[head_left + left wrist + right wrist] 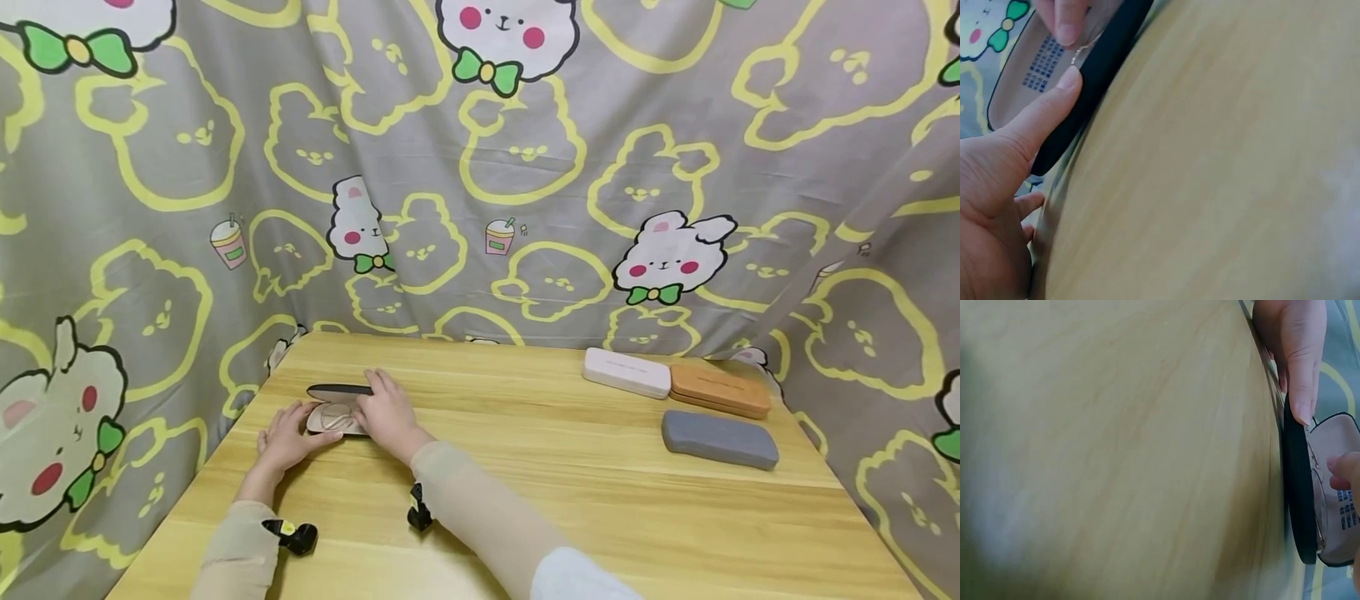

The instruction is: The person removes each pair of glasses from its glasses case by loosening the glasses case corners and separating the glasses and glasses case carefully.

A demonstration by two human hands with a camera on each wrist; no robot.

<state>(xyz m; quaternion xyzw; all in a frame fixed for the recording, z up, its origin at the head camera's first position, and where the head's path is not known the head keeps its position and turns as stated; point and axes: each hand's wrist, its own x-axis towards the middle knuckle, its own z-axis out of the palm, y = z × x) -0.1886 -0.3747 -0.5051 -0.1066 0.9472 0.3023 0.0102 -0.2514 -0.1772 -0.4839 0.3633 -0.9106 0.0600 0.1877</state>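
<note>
A black glasses case (1298,494) with a pale lining lies with its lid (333,390) raised on the left part of the table. Inside it rest thin-framed glasses (1317,478). My left hand (287,437) grips the case's left end, its thumb over the front rim. From the right, my right hand (388,417) reaches over the case; some fingers are by the lid and others dip inside, close to the glasses. Whether those fingertips pinch the frame is hidden. Small dark print (1042,65) shows on the lining in the left wrist view.
Toward the table's (510,467) back right stand a white case (627,372), an orange case (720,391) and a grey-blue case (720,439), all shut. A patterned curtain (420,167) encloses the table's back and sides.
</note>
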